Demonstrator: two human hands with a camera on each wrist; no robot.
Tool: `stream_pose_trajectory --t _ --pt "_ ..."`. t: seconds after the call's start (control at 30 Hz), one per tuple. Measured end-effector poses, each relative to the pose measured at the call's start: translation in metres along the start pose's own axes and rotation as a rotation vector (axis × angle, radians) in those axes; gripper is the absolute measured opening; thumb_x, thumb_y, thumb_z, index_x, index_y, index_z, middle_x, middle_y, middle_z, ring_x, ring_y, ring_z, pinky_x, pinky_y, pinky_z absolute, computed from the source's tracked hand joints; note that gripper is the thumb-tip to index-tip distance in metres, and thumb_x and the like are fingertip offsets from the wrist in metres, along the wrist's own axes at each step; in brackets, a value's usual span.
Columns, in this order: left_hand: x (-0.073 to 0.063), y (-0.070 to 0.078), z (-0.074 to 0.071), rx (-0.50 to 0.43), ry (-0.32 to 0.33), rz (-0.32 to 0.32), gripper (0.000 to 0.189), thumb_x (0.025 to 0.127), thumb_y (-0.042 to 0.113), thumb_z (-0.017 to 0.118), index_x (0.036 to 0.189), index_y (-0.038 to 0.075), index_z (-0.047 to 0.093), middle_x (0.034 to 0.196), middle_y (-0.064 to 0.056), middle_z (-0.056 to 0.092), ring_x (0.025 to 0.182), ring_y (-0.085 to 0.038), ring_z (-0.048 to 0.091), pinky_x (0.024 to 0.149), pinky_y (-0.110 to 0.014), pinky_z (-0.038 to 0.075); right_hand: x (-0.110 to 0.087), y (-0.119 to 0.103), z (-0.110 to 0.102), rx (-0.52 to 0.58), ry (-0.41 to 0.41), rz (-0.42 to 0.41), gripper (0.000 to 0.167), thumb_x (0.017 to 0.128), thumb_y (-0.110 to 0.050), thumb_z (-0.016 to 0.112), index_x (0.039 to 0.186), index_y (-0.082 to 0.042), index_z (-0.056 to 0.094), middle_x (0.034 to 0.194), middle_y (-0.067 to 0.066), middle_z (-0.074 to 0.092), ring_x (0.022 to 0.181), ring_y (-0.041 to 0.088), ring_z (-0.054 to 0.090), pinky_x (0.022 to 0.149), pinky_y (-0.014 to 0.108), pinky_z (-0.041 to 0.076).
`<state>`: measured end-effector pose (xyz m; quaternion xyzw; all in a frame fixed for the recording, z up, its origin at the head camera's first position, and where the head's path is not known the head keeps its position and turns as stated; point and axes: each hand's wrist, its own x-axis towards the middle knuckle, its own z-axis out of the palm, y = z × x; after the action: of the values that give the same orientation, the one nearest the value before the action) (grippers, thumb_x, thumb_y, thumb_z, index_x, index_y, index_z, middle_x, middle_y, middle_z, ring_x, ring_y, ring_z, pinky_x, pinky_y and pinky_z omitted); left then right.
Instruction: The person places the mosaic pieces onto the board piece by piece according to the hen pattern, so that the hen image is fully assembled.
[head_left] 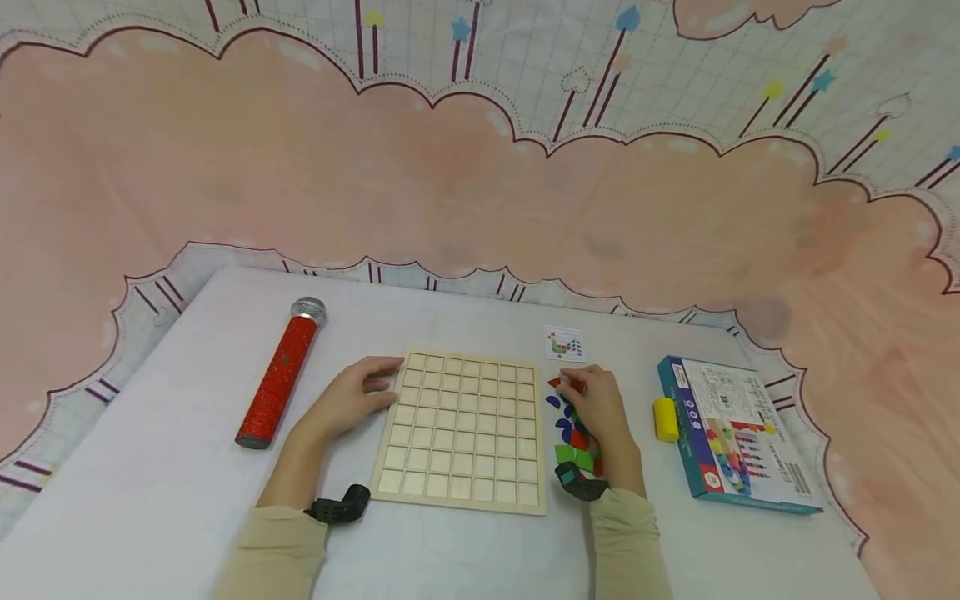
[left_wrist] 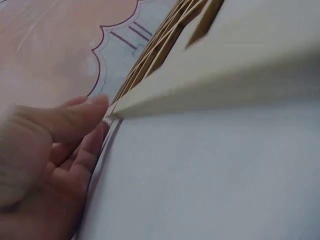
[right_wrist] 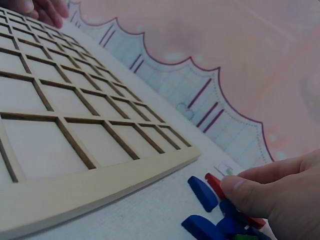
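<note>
A square wooden grid board with shallow cells lies on the white table between both hands. My left hand rests at its left edge, thumb and fingers slightly parted against the side; the left wrist view shows the fingertips at a board corner. To the right of the board, my right hand pinches a red triangular piece between thumb and forefinger, close to the table. Blue half-round pieces lie beside and under its fingers. Green pieces and other red ones are nearer the wrist, partly covered by the hand.
A small pattern card lies beyond the right hand. On the right are a yellow cylinder and a printed game box. A red glittery microphone lies left of the left hand. A patterned cloth backdrop hangs behind the table.
</note>
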<state>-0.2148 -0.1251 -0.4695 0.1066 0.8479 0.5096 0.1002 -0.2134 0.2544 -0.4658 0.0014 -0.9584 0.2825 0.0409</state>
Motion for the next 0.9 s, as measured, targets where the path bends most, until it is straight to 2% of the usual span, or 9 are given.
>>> stream_pose_trajectory --t 0.2,0.4,0.63,0.9 --pt "-0.002 0.001 -0.006 0.070 0.000 0.013 0.057 0.084 0.002 0.067 0.138 0.008 0.048 0.134 -0.015 0.052 0.101 -0.024 0.058 0.087 -0.037 0.049 0.001 -0.005 0.005 -0.027 -0.002 0.041 0.038 0.088 -0.026 0.068 0.122 -0.010 0.065 0.116 0.018 0.059 0.108 0.032 0.049 0.094 0.045 0.044" --pt "-0.001 0.002 -0.006 0.091 -0.009 0.029 0.058 0.084 0.003 0.068 0.138 0.006 0.049 0.131 -0.015 0.054 0.094 -0.021 0.057 0.082 -0.032 0.049 -0.001 -0.009 0.004 -0.073 -0.012 0.080 0.038 0.088 -0.028 0.067 0.122 -0.011 0.065 0.117 0.018 0.058 0.108 0.032 0.047 0.093 0.044 0.045" --pt "0.002 0.003 -0.006 0.085 -0.028 0.038 0.058 0.083 0.004 0.070 0.137 0.005 0.049 0.130 -0.015 0.054 0.093 -0.021 0.055 0.083 -0.033 0.046 -0.002 -0.012 0.001 -0.126 -0.018 0.093 0.033 0.090 -0.027 0.066 0.118 -0.011 0.068 0.111 0.018 0.059 0.102 0.031 0.047 0.087 0.042 0.045" --pt "0.004 0.002 -0.005 0.085 -0.030 0.028 0.057 0.082 0.004 0.071 0.135 0.006 0.051 0.130 -0.014 0.054 0.096 -0.022 0.053 0.083 -0.033 0.044 0.001 -0.012 0.000 -0.109 -0.014 0.069 0.027 0.089 -0.022 0.066 0.113 -0.010 0.068 0.101 0.016 0.059 0.095 0.030 0.046 0.079 0.039 0.042"
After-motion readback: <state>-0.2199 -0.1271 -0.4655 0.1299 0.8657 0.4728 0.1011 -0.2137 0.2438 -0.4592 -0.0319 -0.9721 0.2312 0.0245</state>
